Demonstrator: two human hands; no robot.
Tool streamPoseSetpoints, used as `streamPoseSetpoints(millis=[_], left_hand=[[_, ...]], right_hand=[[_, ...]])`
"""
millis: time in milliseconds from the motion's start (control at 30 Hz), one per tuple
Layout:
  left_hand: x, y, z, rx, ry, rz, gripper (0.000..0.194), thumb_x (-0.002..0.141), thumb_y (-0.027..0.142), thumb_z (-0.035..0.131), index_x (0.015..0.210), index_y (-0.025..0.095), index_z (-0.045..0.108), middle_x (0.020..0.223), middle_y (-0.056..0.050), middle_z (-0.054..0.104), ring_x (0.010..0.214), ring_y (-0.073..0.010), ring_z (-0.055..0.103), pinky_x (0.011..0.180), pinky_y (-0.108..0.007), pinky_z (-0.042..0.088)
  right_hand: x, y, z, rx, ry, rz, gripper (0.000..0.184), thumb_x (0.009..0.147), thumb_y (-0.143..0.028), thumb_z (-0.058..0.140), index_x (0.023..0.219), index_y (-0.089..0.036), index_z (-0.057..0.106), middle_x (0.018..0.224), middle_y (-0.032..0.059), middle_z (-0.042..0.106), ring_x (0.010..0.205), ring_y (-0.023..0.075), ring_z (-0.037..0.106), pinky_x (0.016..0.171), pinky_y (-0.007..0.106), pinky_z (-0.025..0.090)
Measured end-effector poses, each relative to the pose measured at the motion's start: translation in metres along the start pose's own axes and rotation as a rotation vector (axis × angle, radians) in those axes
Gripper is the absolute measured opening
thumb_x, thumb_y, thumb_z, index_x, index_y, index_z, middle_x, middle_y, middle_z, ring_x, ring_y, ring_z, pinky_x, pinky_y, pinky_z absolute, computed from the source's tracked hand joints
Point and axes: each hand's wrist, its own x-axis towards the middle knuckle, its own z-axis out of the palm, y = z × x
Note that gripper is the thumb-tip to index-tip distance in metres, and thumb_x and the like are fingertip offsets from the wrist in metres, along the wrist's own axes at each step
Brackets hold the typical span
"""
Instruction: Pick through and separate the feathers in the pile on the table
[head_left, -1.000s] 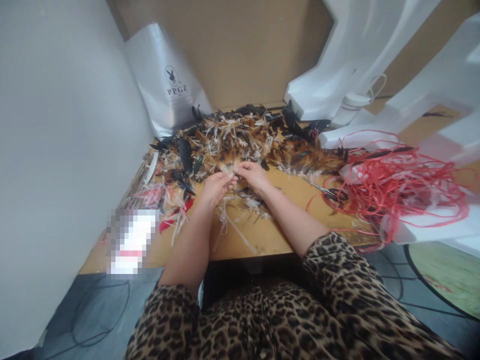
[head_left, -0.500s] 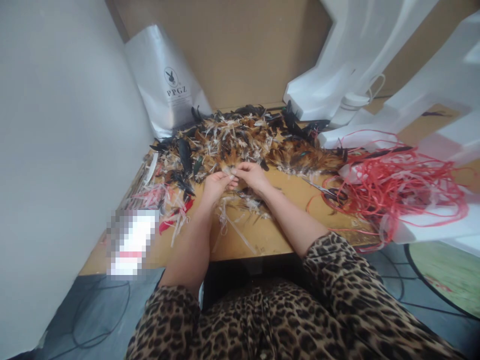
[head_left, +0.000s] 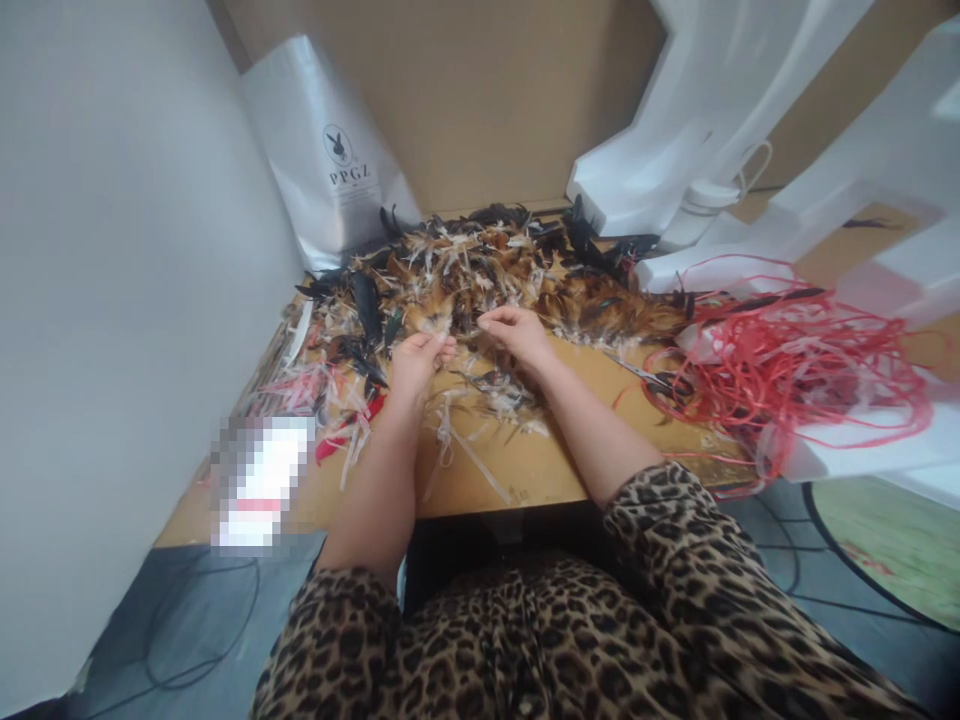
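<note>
Tuft of downy, fanned brown feathers [head_left: 432, 311] in tight pinch of left hand [head_left: 418, 363], right hand [head_left: 521, 338] narrow, contents unclear.

Free tabletop [head_left: 551, 480] by the front edge, feather heap [head_left: 472, 260] blocking beyond, scissors [head_left: 637, 371] and red ribbons [head_left: 814, 365] crowding right

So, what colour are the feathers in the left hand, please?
The feathers look golden brown in the head view.

A tan bench [head_left: 540, 470] strewn with feathers [head_left: 465, 255]
Brown and black, they heap toward the back, beside a silver bag [head_left: 330, 215]; scissors [head_left: 637, 372] lie by tangled red ribbon [head_left: 817, 365] over on the right, pale strips [head_left: 480, 468] near the front edge.
</note>
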Motion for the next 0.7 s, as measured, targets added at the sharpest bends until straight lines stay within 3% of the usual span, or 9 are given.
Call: streamPoseSetpoints(millis=[167,367,500,700], left_hand=[[0.001,0.004,-0.002,-0.053,0.047,-0.001,0.015,0.063,0.022,0.069,0.063,0.011,0.060,0.064,-0.004,0.065,0.050,-0.0041,0.055,0.049,-0.015,0.043],[0.000,0.003,-0.001,-0.042,0.037,-0.019,0.017,0.062,0.023,0.071,0.063,0.011,0.058,0.064,-0.003,0.065,0.049,-0.0038,0.054,0.048,-0.015,0.042],[-0.001,0.003,0.000,-0.020,0.015,-0.032,0.019,0.061,0.024,0.071,0.064,0.010,0.059,0.065,-0.004,0.066,0.048,-0.0041,0.054,0.046,-0.015,0.041],[0.001,0.000,-0.003,-0.006,0.012,-0.036,0.020,0.059,0.024,0.072,0.065,0.010,0.060,0.071,-0.006,0.067,0.052,-0.0061,0.058,0.046,-0.015,0.042]], right_hand=[[0.007,0.017,-0.011,-0.507,-0.068,-0.190,0.013,0.067,-0.024,0.058,0.071,-0.016,0.067,0.072,0.0027,0.064,0.066,0.0132,0.054,0.065,0.025,0.039],[-0.001,0.022,-0.009,-1.063,-0.194,-0.294,0.020,0.074,-0.022,0.052,0.087,-0.023,0.068,0.088,0.0064,0.061,0.079,0.0190,0.055,0.067,0.028,0.038],[-0.004,0.023,-0.006,-1.210,-0.229,-0.293,0.026,0.079,-0.022,0.047,0.095,-0.025,0.067,0.093,0.0086,0.060,0.082,0.0204,0.056,0.066,0.028,0.037],[-0.002,0.020,-0.009,-1.137,-0.243,-0.307,0.021,0.078,-0.022,0.045,0.078,-0.018,0.065,0.086,0.0083,0.059,0.076,0.0176,0.054,0.064,0.027,0.036]])
